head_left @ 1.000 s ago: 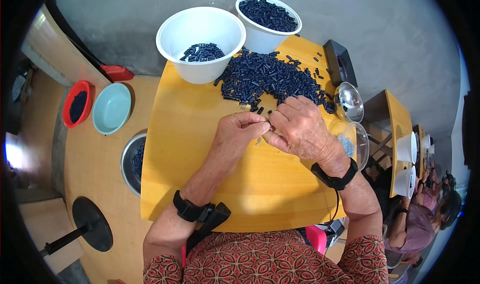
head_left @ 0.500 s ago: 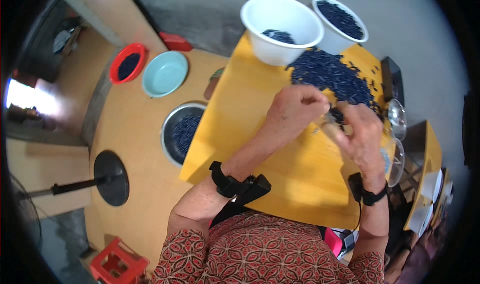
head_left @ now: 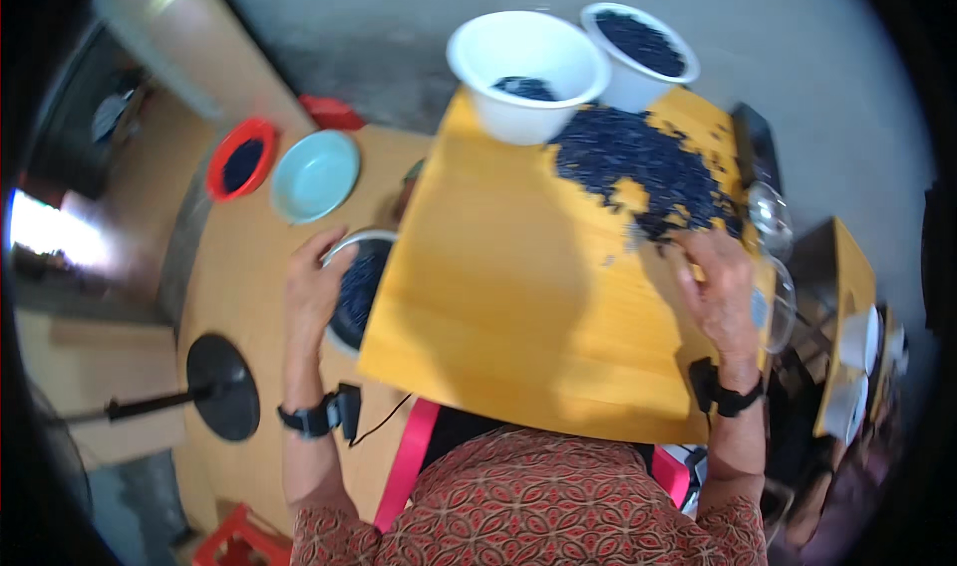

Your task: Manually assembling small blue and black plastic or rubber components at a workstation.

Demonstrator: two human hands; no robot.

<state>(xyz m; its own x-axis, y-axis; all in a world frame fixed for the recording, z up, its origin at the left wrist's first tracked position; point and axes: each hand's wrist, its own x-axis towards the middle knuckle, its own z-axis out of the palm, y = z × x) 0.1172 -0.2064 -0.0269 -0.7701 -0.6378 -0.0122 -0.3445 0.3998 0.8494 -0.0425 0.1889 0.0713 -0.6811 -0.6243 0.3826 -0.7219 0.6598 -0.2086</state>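
My left hand [head_left: 315,285] is off the table's left side, above the rim of a round metal bowl [head_left: 374,235] that holds small dark-blue strips. Its thumb and forefinger are apart, and I see nothing between them. At the near right edge of a loose pile of dark-blue strips [head_left: 643,157], my right hand [head_left: 720,285] has its fingers bent together, tips down by the strips. Whatever they pinch is too small and blurred to make out. The pile lies on a yellow wooden table [head_left: 478,297].
Two white bowls with dark strips, a nearer bowl [head_left: 518,120] and a farther bowl [head_left: 628,90], stand at the table's far edge. Clear round lids [head_left: 783,307] lie along its right side. On the floor are a turquoise basin [head_left: 314,177], a red basin [head_left: 261,167] and a black stand base [head_left: 222,387].
My left hand has swung from beside my right hand over the table out to the metal bowl, its fingers now apart. My right hand stays near the pile. The whole view has shifted slightly.
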